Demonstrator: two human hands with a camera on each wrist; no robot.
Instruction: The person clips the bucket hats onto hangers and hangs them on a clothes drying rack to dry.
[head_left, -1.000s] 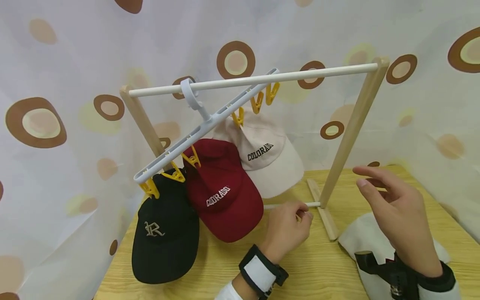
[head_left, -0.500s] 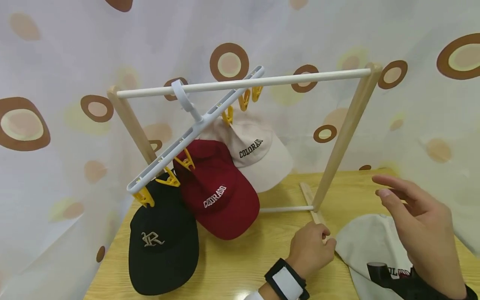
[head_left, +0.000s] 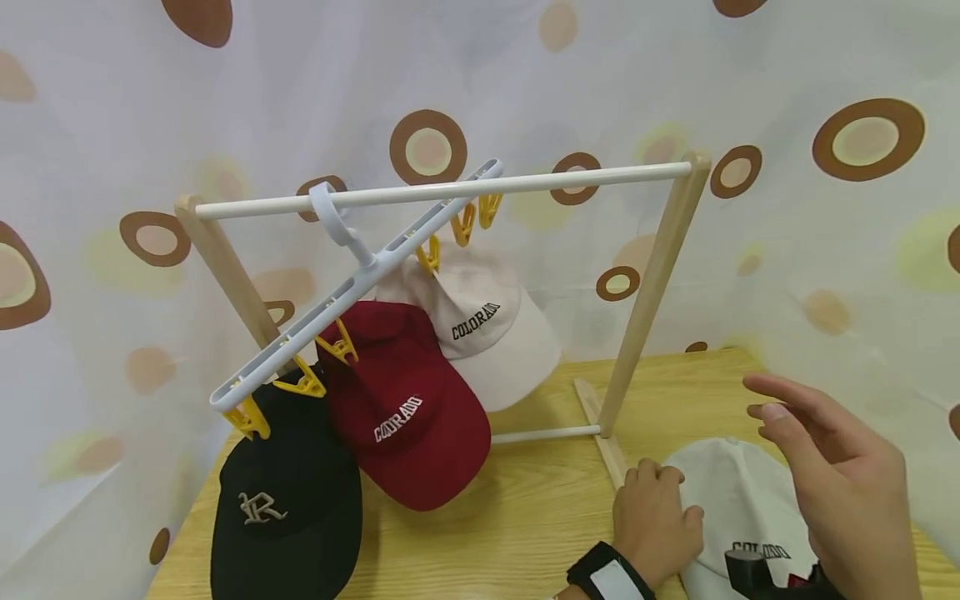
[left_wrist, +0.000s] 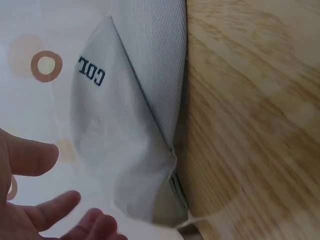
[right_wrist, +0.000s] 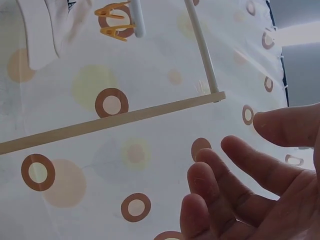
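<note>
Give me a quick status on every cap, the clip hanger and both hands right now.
Black cap: clipped, hanging.
Red cap: clipped, hanging.
Beige cap: clipped, hanging.
White cap: lying on the table, unclipped.
Clip hanger: hooked on the rail, tilted, far-end clips free.
Left hand: resting on the white cap's edge.
Right hand: open, raised, holding nothing.
</note>
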